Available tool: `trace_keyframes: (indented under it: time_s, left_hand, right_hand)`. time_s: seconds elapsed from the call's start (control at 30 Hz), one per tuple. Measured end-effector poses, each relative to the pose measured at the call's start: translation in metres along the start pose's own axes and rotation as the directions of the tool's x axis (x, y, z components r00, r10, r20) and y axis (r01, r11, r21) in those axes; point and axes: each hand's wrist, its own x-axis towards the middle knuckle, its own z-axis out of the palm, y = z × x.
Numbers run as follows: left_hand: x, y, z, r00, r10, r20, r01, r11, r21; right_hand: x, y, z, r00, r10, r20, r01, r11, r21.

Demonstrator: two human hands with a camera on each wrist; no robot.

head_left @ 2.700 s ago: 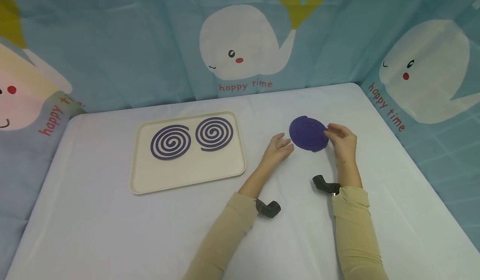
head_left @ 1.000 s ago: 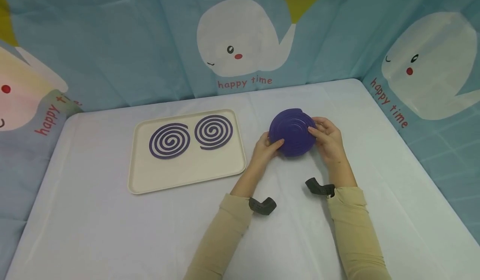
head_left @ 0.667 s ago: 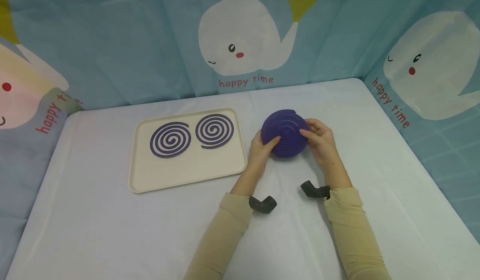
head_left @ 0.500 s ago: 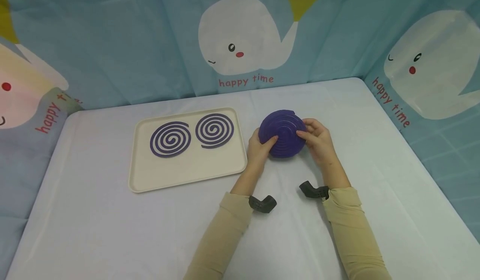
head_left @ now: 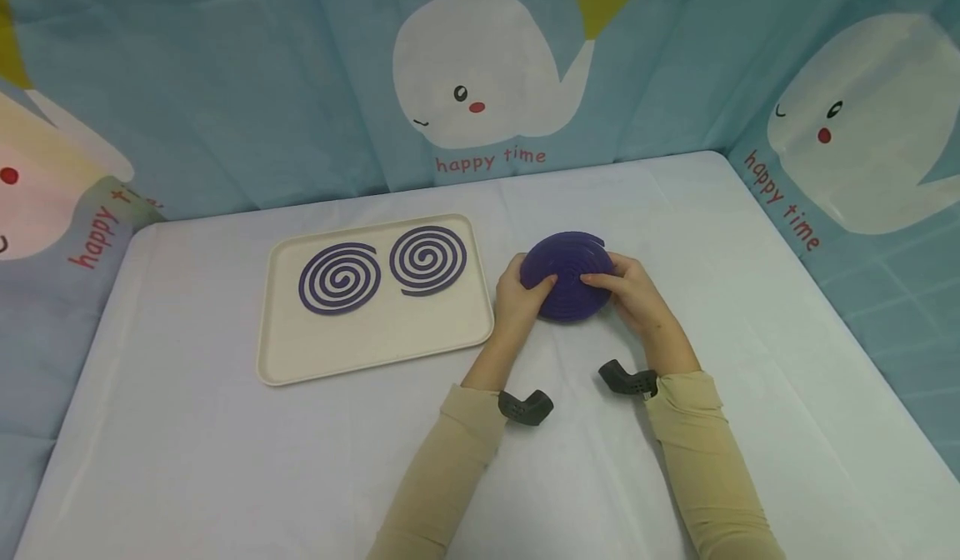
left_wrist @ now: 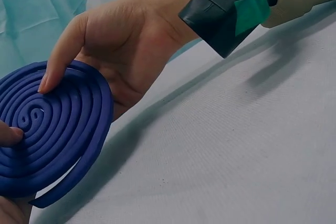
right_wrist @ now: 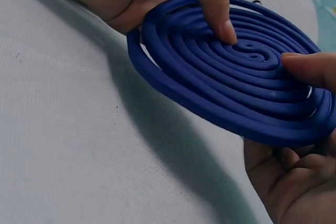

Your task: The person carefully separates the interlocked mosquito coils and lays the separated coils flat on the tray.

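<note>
A dark blue-purple mosquito coil pair (head_left: 566,253), two spirals nested into one disc, is held just above the white cloth by both hands. My left hand (head_left: 519,295) pinches its left side, thumb on top near the centre. On the opposite side my right hand (head_left: 636,295) grips it, its thumb also pressing close to the middle. In the right wrist view the coil (right_wrist: 210,85) shows two small curled centres between the thumbs, with thin gaps near its rim. Fingers of one hand curl beneath the disc at lower right there. The left wrist view shows a loose outer end on the coil (left_wrist: 55,195).
To the left lies a cream tray (head_left: 330,356) with two separate spiral coils, a left one (head_left: 342,280) and a right one (head_left: 427,257), apart from each other. A curtain (head_left: 300,85) with whale prints stands behind the table (head_left: 225,460).
The coil pair lay on the cloth further right; both hands have taken hold of it, lifted it and brought it left. In the last half second it dipped slightly and tilted flatter.
</note>
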Motion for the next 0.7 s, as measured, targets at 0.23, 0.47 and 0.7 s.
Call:
trace_keyframes:
  time_s: [0.23,0.47,0.7]
  left_hand:
    - [0.0,0.0005,0.0007,0.999,0.012,0.032,-0.013,1.0,0.024]
    - [0.0008,-0.0027,0.0022,0.999,0.038,0.023,-0.04,0.996,0.079]
    - [-0.0001,-0.0013,0.0015,0.999,0.024,0.028,-0.026,0.996,0.084]
  right_hand:
    - [0.0001,0.0014,-0.002,0.997,0.075,0.019,-0.074,0.996,-0.04]
    - [0.0001,0.0028,-0.0051,0.995,0.081,0.056,-0.08,0.996,-0.024]
    - [-0.0007,0.0037,-0.0079,0.994,0.092,0.065,-0.091,0.996,-0.015]
